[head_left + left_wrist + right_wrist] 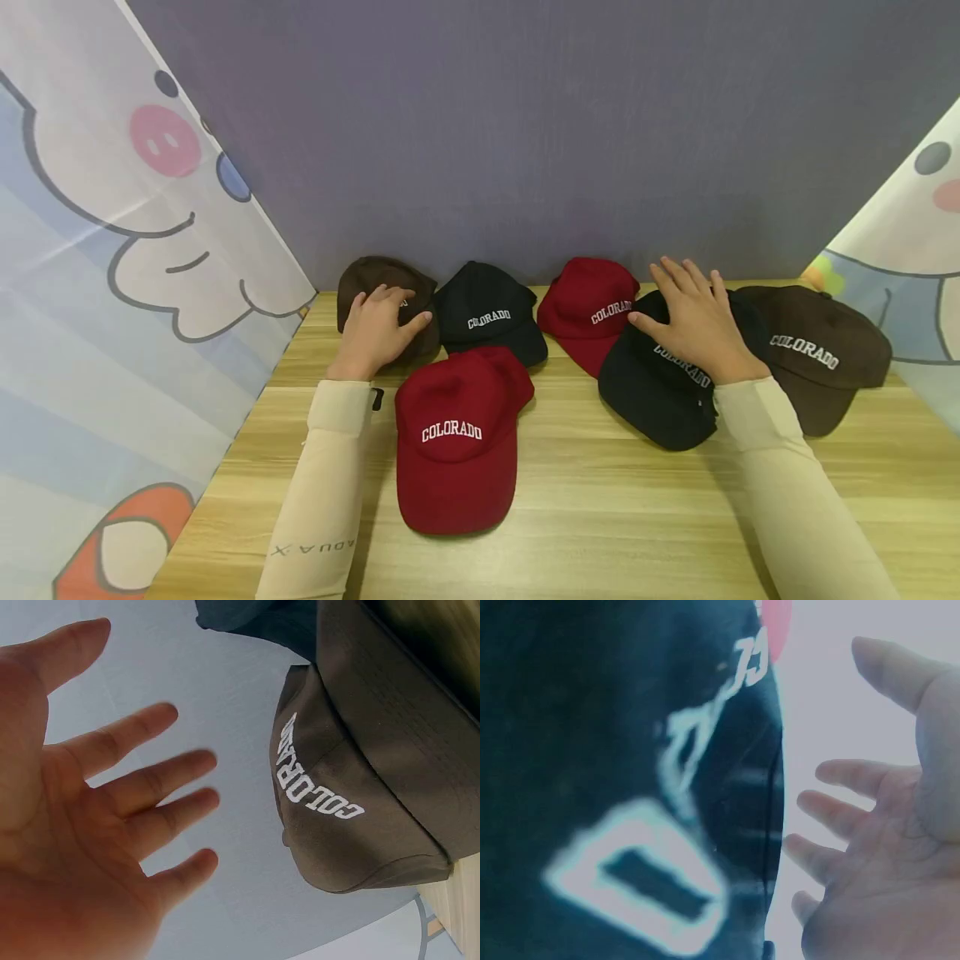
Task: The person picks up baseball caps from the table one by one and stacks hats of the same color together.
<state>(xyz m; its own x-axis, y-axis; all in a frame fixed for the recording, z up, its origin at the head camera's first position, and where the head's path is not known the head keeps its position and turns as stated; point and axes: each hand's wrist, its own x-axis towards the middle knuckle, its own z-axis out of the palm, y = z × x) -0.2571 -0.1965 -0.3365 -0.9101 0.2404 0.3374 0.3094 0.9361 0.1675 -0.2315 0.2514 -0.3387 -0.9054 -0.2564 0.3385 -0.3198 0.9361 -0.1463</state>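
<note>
My left hand (378,327) hovers over a brown cap (375,273) at the back left. In the left wrist view its fingers are spread, apart from that brown cap (360,787) with white COLORADO lettering. Above a black cap (652,408) on the right is my right hand (693,321), fingers extended. The right wrist view shows the black cap (630,750) close up, with a gap between it and the palm. A red cap (457,475) lies nearest the front, to the right of my left forearm.
Along the back wall stand another black cap (487,300) and a second red cap (588,296). A second brown cap (825,333) sits at the far right, partly behind the right-hand black cap. Printed curtains flank the wooden table (585,517).
</note>
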